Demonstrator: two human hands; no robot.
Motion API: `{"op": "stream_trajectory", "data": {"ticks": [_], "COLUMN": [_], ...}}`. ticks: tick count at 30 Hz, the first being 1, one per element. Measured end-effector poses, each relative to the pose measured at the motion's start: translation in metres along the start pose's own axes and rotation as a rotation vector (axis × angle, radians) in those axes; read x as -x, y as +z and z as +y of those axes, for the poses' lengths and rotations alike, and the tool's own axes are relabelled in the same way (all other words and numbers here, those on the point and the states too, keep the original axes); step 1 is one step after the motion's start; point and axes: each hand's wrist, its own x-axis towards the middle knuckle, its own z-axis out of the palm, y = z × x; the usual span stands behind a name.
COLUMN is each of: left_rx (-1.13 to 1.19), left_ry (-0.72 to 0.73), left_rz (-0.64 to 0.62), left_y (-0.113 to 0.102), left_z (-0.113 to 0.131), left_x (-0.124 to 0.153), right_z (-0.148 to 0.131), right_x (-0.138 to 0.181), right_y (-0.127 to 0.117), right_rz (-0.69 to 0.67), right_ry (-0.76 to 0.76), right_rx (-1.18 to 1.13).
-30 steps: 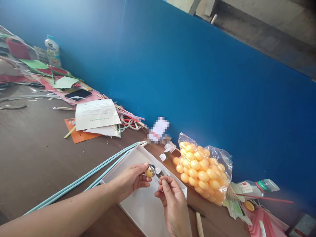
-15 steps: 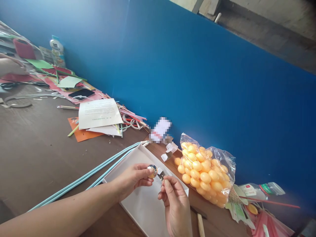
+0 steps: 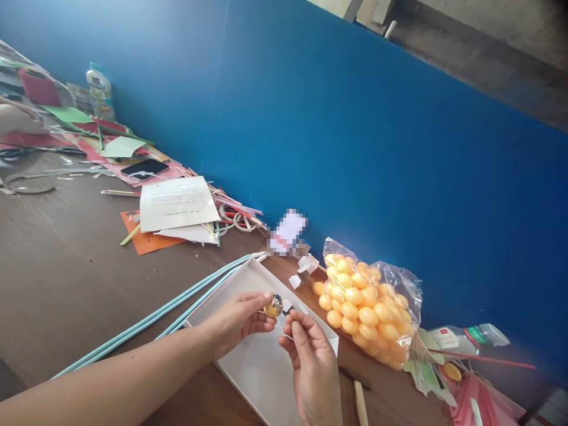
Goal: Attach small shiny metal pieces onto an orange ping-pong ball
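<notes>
My left hand [image 3: 235,322] pinches a small orange ball [image 3: 273,306] with shiny silver patches on it, held above a white tray [image 3: 255,370]. My right hand [image 3: 313,370] is closed just to the right of the ball, its thumb and fingertips pressed on a small silvery piece [image 3: 287,310] that touches the ball. A clear plastic bag of orange balls [image 3: 368,307] lies on the brown table to the right of both hands.
Light blue cords [image 3: 151,322] run from the tray's corner toward the lower left. Sheets of paper [image 3: 175,204], coloured card scraps and straws lie along the blue wall [image 3: 355,130]. A bottle [image 3: 98,89] stands far left. Packets and a bottle [image 3: 470,337] lie at right.
Both hands stay over the tray with the ball. My right fingertips have shifted slightly closer to the ball; the view has wobbled a little.
</notes>
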Motion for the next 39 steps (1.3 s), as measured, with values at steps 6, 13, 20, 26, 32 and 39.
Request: {"op": "stream_trajectory", "data": {"ticks": [6,13,20,26,32,39], "left_rx": [0.024,0.017,0.005,-0.024,-0.007,-0.002], "left_ry": [-0.004,-0.005,0.008,0.013,0.016,0.012], "left_rz": [0.001,-0.010,-0.045,-0.051,-0.072,-0.071], "left_y": [-0.001,-0.003,0.001,0.004,0.004,0.005], "left_z": [-0.001,-0.003,-0.002,0.002,0.002,0.001], "left_x": [0.001,-0.001,0.001,0.004,0.005,0.006], "right_z": [0.001,0.003,0.001,-0.006,0.001,0.004], "right_x": [0.001,0.001,0.005,0.007,0.006,0.002], "right_y": [0.001,0.003,0.010,0.019,0.014,0.010], "right_rz": [-0.008,-0.018,-0.044,-0.025,-0.046,-0.054], "right_ry": [-0.008,-0.003,-0.005,-0.005,0.011,0.033], "right_rx": [-0.004,-0.025,0.018,0.009,-0.032,-0.089]}}
